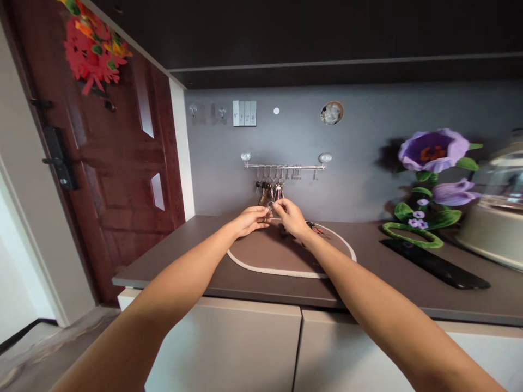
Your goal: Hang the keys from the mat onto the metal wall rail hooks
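Both my arms reach forward over a brown countertop point(171, 267). My left hand point(250, 220) and my right hand point(289, 215) meet above an oval brown mat with a white rim point(286, 270). Their fingers are pinched together on a small metal key ring point(270, 206). Just behind them several keys point(269, 190) hang from a chrome hook rail point(285, 165) on the grey wall. A small red object point(315, 229) lies on the mat beside my right wrist.
A dark red door point(114, 163) with a black handle point(57, 160) and a red flower decoration point(93, 49) stands at the left. Purple artificial flowers point(435, 179), a black slab point(435, 264) and a pot point(496, 218) sit on the counter at right. White cabinets point(245, 348) are below.
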The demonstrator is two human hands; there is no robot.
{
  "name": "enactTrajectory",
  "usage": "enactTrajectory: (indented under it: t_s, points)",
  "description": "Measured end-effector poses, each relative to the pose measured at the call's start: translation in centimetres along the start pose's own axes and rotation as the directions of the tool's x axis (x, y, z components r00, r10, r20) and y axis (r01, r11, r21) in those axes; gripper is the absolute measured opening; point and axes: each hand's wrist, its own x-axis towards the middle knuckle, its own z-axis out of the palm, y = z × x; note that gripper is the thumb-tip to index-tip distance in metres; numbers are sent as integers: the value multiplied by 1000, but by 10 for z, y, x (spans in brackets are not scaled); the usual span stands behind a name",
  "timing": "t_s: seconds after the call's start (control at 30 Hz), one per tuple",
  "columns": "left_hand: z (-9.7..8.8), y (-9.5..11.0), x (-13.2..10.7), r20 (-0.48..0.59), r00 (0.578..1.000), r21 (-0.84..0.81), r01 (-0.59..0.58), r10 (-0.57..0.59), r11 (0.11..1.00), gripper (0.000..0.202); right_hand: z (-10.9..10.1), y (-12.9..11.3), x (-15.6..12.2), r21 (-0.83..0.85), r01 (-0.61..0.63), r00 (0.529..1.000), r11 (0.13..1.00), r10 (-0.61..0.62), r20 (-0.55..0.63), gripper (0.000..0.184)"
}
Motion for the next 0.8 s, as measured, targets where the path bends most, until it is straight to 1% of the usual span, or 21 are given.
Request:
enactTrajectory:
  t_s: [0.17, 0.27, 0.4, 0.53, 0.6, 0.63, 0.73, 0.8]
  points:
    - [4, -5, 1, 14, 999, 91, -36, 35, 995, 20, 2, 8, 4, 91, -24, 1000, 996, 24, -4, 22]
    - [8, -8, 1, -44, 996, 244, -60, 73, 968, 21, 0, 10, 6, 126, -45, 998, 991, 50, -34, 21]
    - [11, -13, 3, -118, 976, 506, -100, 183, 857, 22, -5, 10, 7, 201, -114, 990, 973, 129, -62, 19]
    - [9, -19, 6, -149, 949, 664, -113, 279, 739, 19, -8, 12, 11, 206, -150, 975, 967, 180, -132, 20]
    - [7, -22, 8, -141, 945, 698, -116, 294, 707, 16, -8, 14, 15, 214, -175, 962, 961, 212, -169, 20]
    - [6, -23, 8, -135, 948, 698, -115, 288, 707, 15, -8, 15, 18, 225, -187, 955, 956, 230, -185, 20]
    - [4, -27, 8, -120, 960, 677, -107, 252, 728, 12, -10, 16, 30, 259, -223, 931, 940, 284, -227, 18]
    - [3, -28, 8, -121, 966, 663, -93, 229, 742, 11, -12, 16, 41, 248, -253, 913, 935, 316, -259, 19]
